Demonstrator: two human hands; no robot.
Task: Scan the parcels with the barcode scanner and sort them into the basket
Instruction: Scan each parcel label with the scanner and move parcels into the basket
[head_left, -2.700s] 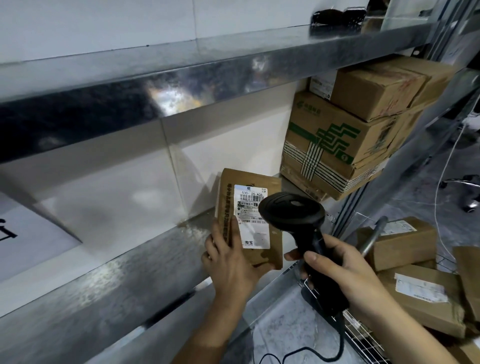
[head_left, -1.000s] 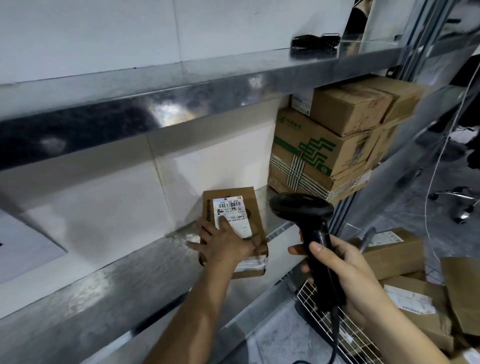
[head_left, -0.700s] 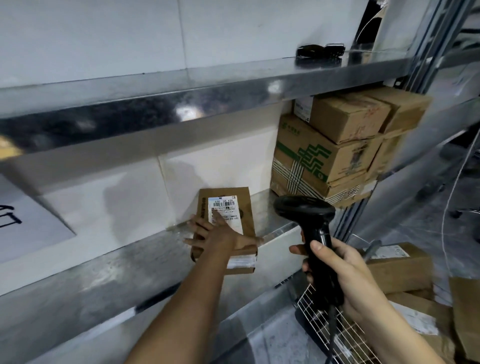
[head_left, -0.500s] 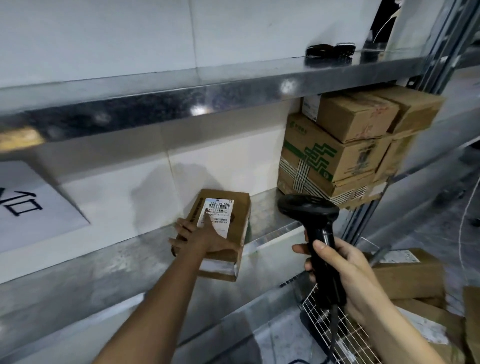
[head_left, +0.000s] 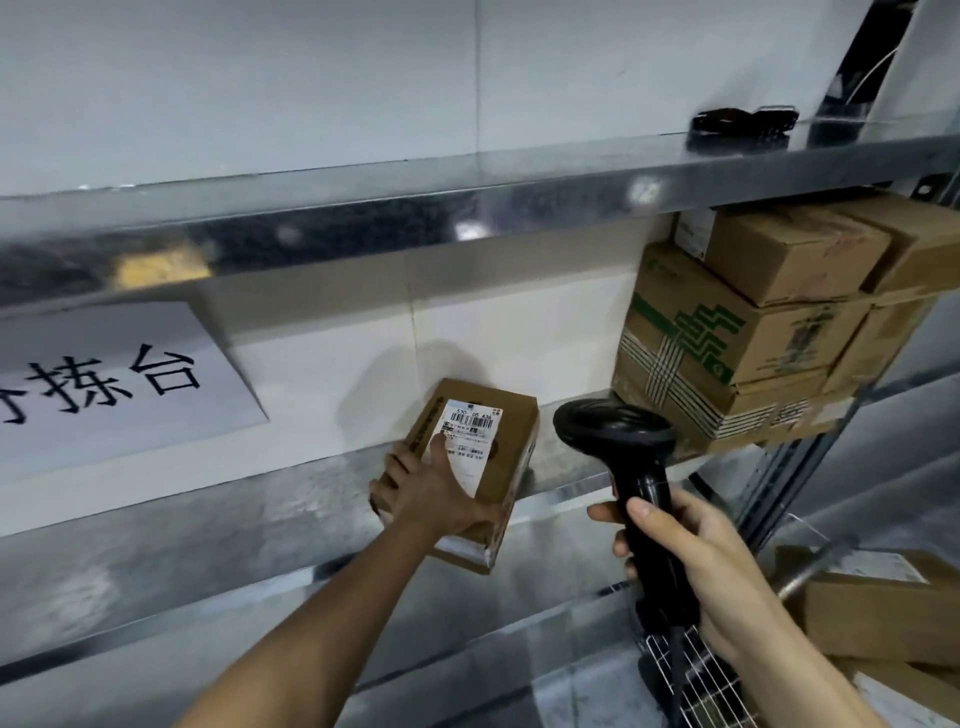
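A small brown parcel (head_left: 506, 431) with a white barcode label lies label-up over the metal shelf (head_left: 208, 519), its near end past the shelf's front edge. My left hand (head_left: 431, 499) grips it from above, index finger on the label, other fingers over its left edge. To the right, my right hand (head_left: 691, 561) holds the black barcode scanner (head_left: 618, 436) upright by its handle, its head level with the parcel and a little apart from it. The wire basket (head_left: 696, 680) shows at the lower right with brown parcels (head_left: 883, 608) in it.
A stack of cardboard boxes (head_left: 753, 332) fills the right end of the same shelf. A white sign (head_left: 104, 384) with black characters leans against the wall at left. The upper shelf (head_left: 363, 218) overhangs and carries a black object (head_left: 743, 122).
My left hand has laid the parcel down from upright to label-up and moved it left along the shelf. The scanner hand has stayed about where it was.
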